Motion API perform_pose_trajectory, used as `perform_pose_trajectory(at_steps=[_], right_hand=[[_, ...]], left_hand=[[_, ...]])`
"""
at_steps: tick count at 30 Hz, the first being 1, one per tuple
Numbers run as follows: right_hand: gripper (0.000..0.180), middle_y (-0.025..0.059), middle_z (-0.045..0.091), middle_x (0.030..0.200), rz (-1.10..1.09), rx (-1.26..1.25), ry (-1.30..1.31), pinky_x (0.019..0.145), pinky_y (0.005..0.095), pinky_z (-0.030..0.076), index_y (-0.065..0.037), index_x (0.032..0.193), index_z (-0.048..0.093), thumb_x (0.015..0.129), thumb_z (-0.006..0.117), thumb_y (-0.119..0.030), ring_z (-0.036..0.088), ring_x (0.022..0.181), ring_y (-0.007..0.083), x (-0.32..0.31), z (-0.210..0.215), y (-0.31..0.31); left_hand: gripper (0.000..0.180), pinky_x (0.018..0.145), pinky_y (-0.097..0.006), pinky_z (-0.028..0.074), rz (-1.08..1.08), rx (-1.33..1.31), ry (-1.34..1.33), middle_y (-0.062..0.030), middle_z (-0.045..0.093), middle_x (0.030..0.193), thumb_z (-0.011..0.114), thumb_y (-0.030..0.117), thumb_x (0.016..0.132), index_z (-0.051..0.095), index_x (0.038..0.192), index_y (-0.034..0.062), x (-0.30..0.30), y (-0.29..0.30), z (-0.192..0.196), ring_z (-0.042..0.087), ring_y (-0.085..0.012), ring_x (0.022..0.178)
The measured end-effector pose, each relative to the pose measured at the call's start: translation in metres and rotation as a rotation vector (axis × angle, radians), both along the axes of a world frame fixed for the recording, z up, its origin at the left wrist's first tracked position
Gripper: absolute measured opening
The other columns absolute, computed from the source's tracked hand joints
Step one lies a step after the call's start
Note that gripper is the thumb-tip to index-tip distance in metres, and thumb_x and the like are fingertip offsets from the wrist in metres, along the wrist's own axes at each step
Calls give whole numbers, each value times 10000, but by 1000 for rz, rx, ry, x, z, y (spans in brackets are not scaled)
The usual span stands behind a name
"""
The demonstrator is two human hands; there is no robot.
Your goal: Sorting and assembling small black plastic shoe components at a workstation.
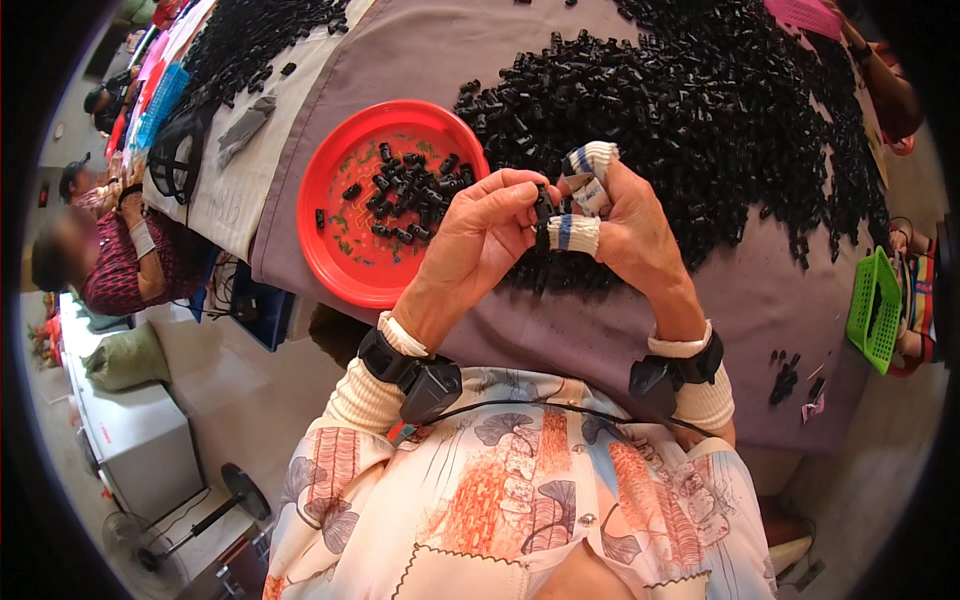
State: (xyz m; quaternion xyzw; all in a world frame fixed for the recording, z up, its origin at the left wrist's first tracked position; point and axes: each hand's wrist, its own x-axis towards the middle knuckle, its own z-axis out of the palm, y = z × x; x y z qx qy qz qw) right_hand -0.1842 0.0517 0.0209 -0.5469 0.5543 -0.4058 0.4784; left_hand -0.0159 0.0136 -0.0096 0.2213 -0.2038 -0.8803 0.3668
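My left hand (462, 245) pinches a small black plastic part (543, 208) between thumb and fingertips, just right of a red round basin. Closed in from the other side, my right hand (640, 232) has its fingertips at the same part. White knitted finger sleeves (575, 234) with blue stripes cover the thumb and some fingers of that hand. Its fingertips are partly hidden, so the exact grip is hard to see. Inside the red basin (322, 160) lie several similar black parts. A large heap of black parts (660, 110) spreads over the cloth-covered table beyond my hands.
A green basket (874, 310) is at the table's right edge, near another person. A few loose black parts (786, 376) lie at the near right. At left, a person in a patterned top (120, 262) sits by the neighbouring table; a black cap (178, 155) lies there.
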Motion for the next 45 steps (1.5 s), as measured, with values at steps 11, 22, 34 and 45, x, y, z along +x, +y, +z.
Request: perform_pose_trajectory(at_steps=[11, 22, 34, 45], right_hand=[[403, -4, 560, 670, 100, -116, 2, 568, 220, 437, -20, 1023, 550, 668, 738, -61, 494, 602, 51, 4, 0, 3], [387, -58, 528, 807, 44, -4, -224, 630, 197, 429, -55, 1006, 561, 666, 744, -41, 469, 696, 39, 3, -8, 5], [420, -76, 501, 684, -35, 36, -396, 436, 149, 337, -77, 1024, 579, 648, 761, -40, 419, 528, -1, 1, -19, 10], [380, -32, 536, 723, -14, 31, -123, 430, 187, 349, -53, 1036, 567, 705, 727, -149, 427, 496, 28, 2, -2, -3]], left_hand=[[161, 729, -236, 482, -21, -10, -56, -53, 605, 936, 575, 62, 854, 556, 1006, 12, -4, 6, -2, 570, -99, 806], [207, 764, -296, 500, -23, -13, -27, -54, 582, 980, 556, 52, 861, 527, 1062, 14, -6, 8, -2, 581, -130, 880], [187, 698, -268, 507, -1, 13, 20, -61, 593, 948, 575, 86, 859, 523, 1027, 24, -13, 13, -3, 592, -130, 822], [227, 640, -238, 491, 110, -126, -302, -69, 609, 864, 572, 48, 837, 547, 1058, 5, 20, -1, 5, 584, -100, 679]])
